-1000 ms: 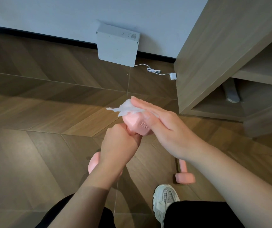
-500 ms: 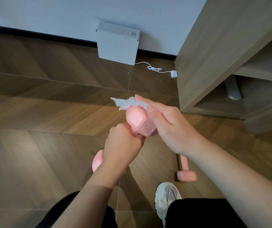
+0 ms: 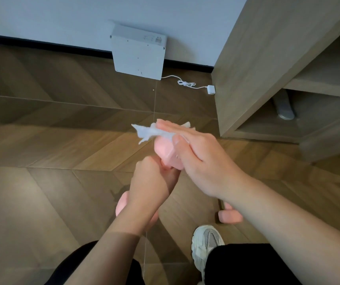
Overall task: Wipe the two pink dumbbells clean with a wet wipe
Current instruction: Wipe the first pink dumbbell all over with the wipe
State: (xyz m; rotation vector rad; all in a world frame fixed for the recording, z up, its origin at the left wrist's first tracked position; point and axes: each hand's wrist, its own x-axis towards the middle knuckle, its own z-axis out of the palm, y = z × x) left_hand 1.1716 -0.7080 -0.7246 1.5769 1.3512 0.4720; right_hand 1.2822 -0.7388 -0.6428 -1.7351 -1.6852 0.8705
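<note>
My left hand [image 3: 151,182] is closed around the handle of a pink dumbbell [image 3: 164,150], held upright above the floor; its lower head shows below my wrist. My right hand [image 3: 198,155] presses a white wet wipe [image 3: 150,131] over the top and side of the dumbbell's upper head, fingers laid flat across it. The wipe's loose end sticks out to the left. A second pink dumbbell [image 3: 229,215] lies on the wooden floor under my right forearm, mostly hidden by it.
A white flat box [image 3: 138,51] leans against the wall, with a white cable and plug [image 3: 210,89] on the floor. A wooden shelf unit [image 3: 267,64] stands at the right. My white sneaker [image 3: 205,243] rests near the floor dumbbell.
My right hand has slid the wipe further over the top of the dumbbell head, covering the printed side. The left hand keeps its hold on the handle.
</note>
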